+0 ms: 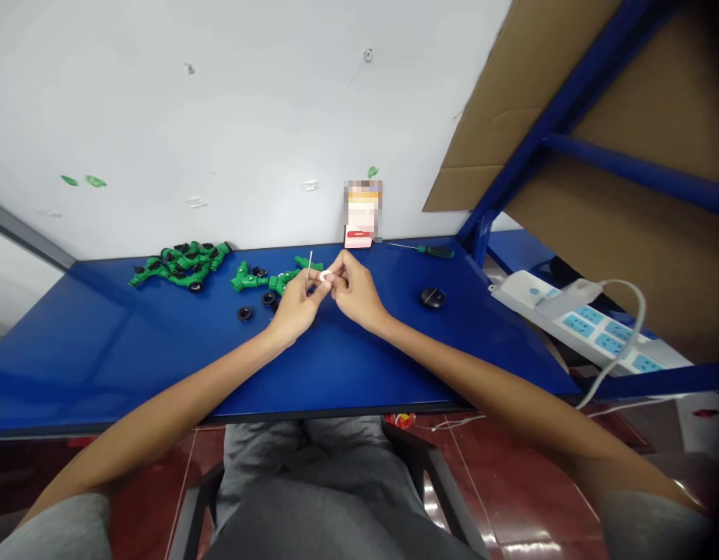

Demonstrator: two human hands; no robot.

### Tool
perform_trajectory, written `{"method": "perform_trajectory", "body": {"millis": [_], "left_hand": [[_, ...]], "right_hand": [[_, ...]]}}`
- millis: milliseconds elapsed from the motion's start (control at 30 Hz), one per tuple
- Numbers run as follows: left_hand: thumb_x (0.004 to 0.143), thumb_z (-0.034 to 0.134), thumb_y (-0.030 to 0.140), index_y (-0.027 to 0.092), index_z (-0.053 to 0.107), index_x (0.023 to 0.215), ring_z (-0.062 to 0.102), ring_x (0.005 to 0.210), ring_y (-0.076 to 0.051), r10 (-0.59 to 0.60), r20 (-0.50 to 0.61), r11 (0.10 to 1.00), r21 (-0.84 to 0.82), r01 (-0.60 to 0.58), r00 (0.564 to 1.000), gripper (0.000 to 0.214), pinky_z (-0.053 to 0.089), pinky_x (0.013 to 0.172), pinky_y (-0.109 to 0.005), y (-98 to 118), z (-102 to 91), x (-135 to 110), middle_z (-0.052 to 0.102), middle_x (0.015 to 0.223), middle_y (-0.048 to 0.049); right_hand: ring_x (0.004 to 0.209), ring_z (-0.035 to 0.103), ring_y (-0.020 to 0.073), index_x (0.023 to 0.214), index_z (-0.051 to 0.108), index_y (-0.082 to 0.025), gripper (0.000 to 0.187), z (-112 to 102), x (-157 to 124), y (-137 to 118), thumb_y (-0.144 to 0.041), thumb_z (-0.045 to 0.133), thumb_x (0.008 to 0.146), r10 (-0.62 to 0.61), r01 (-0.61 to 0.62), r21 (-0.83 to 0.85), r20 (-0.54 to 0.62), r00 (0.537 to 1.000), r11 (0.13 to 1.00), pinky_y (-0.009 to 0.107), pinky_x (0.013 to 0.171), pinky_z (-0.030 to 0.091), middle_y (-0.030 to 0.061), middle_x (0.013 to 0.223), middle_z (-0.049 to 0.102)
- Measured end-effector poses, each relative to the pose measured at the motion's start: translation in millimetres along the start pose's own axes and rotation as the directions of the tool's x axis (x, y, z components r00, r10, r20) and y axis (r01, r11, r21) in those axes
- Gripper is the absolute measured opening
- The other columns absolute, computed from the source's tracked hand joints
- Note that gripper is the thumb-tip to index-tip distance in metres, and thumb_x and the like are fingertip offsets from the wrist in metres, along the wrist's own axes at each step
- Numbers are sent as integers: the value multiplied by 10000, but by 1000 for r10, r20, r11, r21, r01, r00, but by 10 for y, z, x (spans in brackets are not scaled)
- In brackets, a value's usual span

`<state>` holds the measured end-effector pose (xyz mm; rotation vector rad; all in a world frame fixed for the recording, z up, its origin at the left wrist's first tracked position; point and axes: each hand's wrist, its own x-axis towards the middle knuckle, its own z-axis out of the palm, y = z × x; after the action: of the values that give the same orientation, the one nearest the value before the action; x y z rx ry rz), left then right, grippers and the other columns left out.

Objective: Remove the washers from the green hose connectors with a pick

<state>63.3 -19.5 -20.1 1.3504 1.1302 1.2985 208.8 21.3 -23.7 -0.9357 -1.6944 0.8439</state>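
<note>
White ring (325, 276): it is small and sits at the fingertips of both hands, to the left of the screwdriver (435, 251) and a bit closer to the person. Its long way is hard to tell, because fingers hide part of it.
Left hand (298, 307): the thumb and a finger pinch the white ring from its left side. This hand is left of the screwdriver and nearer the person.
Metal rod (309, 268): it is thin and straight, tucked in the left hand, left of the screwdriver. Its long way runs away from the person. The free end points up toward the wall and leans a tiny bit right.
Right hand (359, 294): the thumb and fingertips press together on the white ring from its right side. This hand is between the left hand and the screwdriver.
Screwdriver tip: it points left, and the green and black handle is at the right end.
Green parts (247, 278): a few lie left of the screwdriver, some partly behind the left hand.
Green pile (187, 264): it is far to the left of the screwdriver.
Black ring (245, 313): it lies left of the screwdriver, closer to the person.
Black round thing (433, 298): it is on the person's side of the screwdriver.
Power strip (593, 319): it is right of the screwdriver.
</note>
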Motion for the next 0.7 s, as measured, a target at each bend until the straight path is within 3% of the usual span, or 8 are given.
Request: {"method": "perform_trajectory", "body": {"millis": [133,300,500,700], "left_hand": [[940,748,359,185,645,921,505,603,-111,27,36,999,-42,-25,999,203,397,607,-243,23,-13,17,654,745,-4],[880,762,307,183,620,840,555,635,-118,-11,18,997,-74,12,1000,192,376,581,-236,69,-20,24,668,732,-13],[855,696,227,191,592,796,581,647,-136,-64,-7,994,-85,63,998,125,376,563,-249,134,-25,25,664,715,-19],[893,657,224,193,591,822,595,698,-148,-5,-37,997,71,8,999,102,421,640,-264,11,-34,59,657,724,-3]], "right_hand": [[553,588,143,824,503,-247,231,-20,17,5,-337,688,931,60,-71,184,66,996,980,289,561,459,-53,650,580],[571,632,146,813,534,-239,404,-38,17,-12,-546,786,891,39,-76,316,123,992,946,300,582,518,-43,637,620],[642,684,169,807,550,-247,451,-56,14,-58,-608,815,855,51,-99,322,155,987,942,334,643,578,-23,685,668],[648,694,180,802,552,-245,438,-23,-15,1,-596,806,861,79,-116,298,134,988,948,360,677,603,-19,685,664]]}}
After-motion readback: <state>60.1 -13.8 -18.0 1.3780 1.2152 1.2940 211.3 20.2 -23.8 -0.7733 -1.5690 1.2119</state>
